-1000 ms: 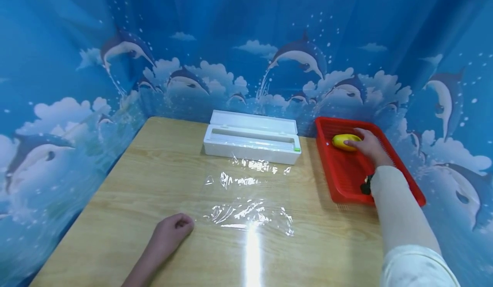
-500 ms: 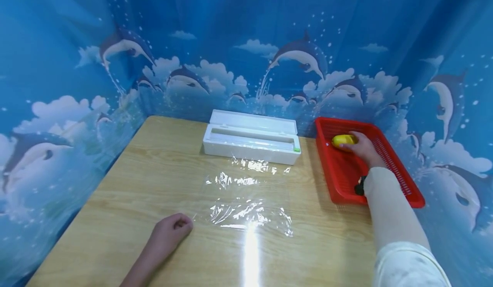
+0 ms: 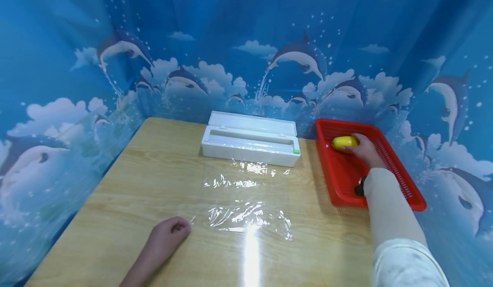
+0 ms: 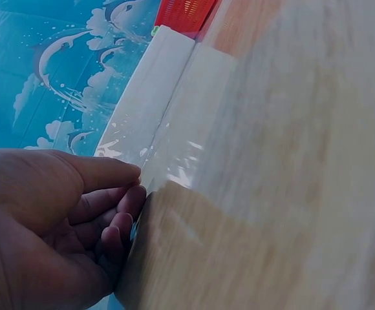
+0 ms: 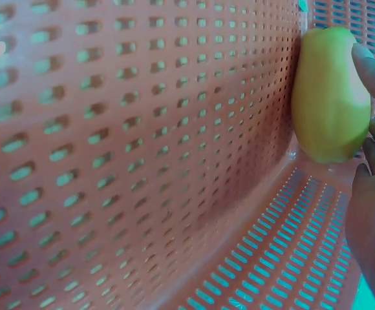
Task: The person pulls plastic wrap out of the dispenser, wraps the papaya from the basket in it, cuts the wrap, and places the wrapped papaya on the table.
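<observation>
A yellow fruit [image 3: 342, 142] sits in a red basket [image 3: 326, 167] near its far left corner, held between curved thumb and fingers of the right hand [image 3: 366, 151], while leftward stands an open white box [image 3: 248, 151], clear film [image 3: 246, 212] before it, the left hand [image 3: 165, 235] loosely curled near that film, any hold on it unclear

Head view looks down; nearer wrist views share the red basket [image 3: 346, 171]

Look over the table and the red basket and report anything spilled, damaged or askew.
Nothing looks visibly spilled or damaged. Only the clear plastic film stands out mildly: glare shows it wrinkled rather than smooth, in front of the white wrap dispenser, whose lid is open.
</observation>
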Demonstrator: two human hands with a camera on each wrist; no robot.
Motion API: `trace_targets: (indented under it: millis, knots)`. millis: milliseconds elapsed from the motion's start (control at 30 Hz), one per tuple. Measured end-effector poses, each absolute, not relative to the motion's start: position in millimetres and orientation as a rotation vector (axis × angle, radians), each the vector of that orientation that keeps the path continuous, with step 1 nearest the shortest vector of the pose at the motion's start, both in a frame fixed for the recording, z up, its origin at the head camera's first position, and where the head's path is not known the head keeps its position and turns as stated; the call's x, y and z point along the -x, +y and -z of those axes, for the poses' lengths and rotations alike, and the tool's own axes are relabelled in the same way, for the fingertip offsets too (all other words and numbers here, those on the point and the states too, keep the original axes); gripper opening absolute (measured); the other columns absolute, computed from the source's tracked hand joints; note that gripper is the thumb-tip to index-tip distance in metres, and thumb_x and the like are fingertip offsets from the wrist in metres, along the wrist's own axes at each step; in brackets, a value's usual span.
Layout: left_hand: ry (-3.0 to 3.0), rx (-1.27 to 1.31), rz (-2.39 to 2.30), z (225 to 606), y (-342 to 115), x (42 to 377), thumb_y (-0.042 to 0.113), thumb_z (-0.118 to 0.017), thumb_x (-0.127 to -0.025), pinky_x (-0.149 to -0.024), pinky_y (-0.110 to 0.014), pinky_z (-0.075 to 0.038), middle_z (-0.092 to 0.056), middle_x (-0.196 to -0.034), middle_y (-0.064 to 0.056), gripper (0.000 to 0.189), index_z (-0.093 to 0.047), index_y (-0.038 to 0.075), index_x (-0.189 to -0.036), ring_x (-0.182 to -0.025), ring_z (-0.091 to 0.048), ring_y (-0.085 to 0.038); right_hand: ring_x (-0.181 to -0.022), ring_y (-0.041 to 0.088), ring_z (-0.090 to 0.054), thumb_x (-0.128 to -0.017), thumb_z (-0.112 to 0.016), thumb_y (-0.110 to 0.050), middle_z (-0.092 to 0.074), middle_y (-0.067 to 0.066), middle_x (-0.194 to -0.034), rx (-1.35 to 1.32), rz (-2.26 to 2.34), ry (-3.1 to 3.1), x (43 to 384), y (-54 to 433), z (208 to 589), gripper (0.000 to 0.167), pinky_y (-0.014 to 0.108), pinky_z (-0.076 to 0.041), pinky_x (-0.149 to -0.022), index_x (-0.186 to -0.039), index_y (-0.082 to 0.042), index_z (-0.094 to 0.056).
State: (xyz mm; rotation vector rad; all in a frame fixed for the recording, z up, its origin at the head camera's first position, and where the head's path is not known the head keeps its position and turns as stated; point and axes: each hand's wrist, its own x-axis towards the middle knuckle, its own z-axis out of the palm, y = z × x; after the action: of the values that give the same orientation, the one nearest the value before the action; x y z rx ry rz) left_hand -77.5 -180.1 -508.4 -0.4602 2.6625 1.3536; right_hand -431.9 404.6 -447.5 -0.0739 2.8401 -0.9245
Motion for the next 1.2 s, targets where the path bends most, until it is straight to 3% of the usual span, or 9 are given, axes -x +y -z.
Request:
trace_targets:
  millis: [200,433,633,967,1200]
  knots:
    - [2.658,0.472,-1.36,508,-180,77,0.017,-0.07,-0.089,-0.072,-0.028,-0.05,-0.066,-0.083,0.002,0.005,-0.073,0.015,-0.093,-0.078,-0.058,-0.012,-0.136,0.051,-0.026,-0.094,-0.07,-0.04,-0.024,0.032,-0.156,0.057,0.897,2.846,438,410,449,0.091,0.07,-0.033,-0.111,-0.158,0.001,-0.02]
    - [2.66,0.463,-1.35,510,-180,77,0.019,-0.071,-0.09,-0.072,-0.028,-0.049,-0.066,-0.085,0.003,0.005,-0.073,0.015,-0.094,-0.079,-0.058,-0.012,-0.132,0.051,-0.027,-0.091,-0.072,-0.044,-0.029,0.032,-0.149,0.109,0.785,2.896,440,410,454,0.085,0.068,-0.039,-0.106,-0.153,0.001,-0.033]
    - [2.657,0.461,-1.351,510,-180,78,0.019,-0.071,-0.09,-0.071,-0.028,-0.049,-0.065,-0.084,0.003,0.006,-0.073,0.015,-0.094,-0.078,-0.057,-0.012,-0.13,0.047,-0.034,-0.093,-0.071,-0.044,-0.035,0.028,-0.15,0.04,0.885,2.779,440,405,455,0.086,0.065,-0.042,-0.107,-0.156,-0.003,-0.028]
    - [2.655,0.455,-1.363,512,-179,77,0.02,-0.07,-0.09,-0.072,-0.029,-0.05,-0.066,-0.085,0.003,0.008,-0.073,0.014,-0.095,-0.079,-0.058,-0.012,-0.13,0.047,-0.034,-0.095,-0.067,-0.046,-0.035,0.028,-0.149,0.043,0.868,2.777,436,406,457,0.086,0.065,-0.04,-0.108,-0.158,-0.005,-0.026]
    - [2.668,0.448,-1.369,512,-180,77,0.02,-0.07,-0.09,-0.075,-0.029,-0.051,-0.067,-0.087,0.002,0.009,-0.073,0.014,-0.096,-0.081,-0.059,-0.012,-0.129,0.045,-0.037,-0.095,-0.066,-0.048,-0.04,0.026,-0.148,0.025,0.906,2.802,429,398,452,0.081,0.063,-0.04,-0.108,-0.156,-0.005,-0.033]
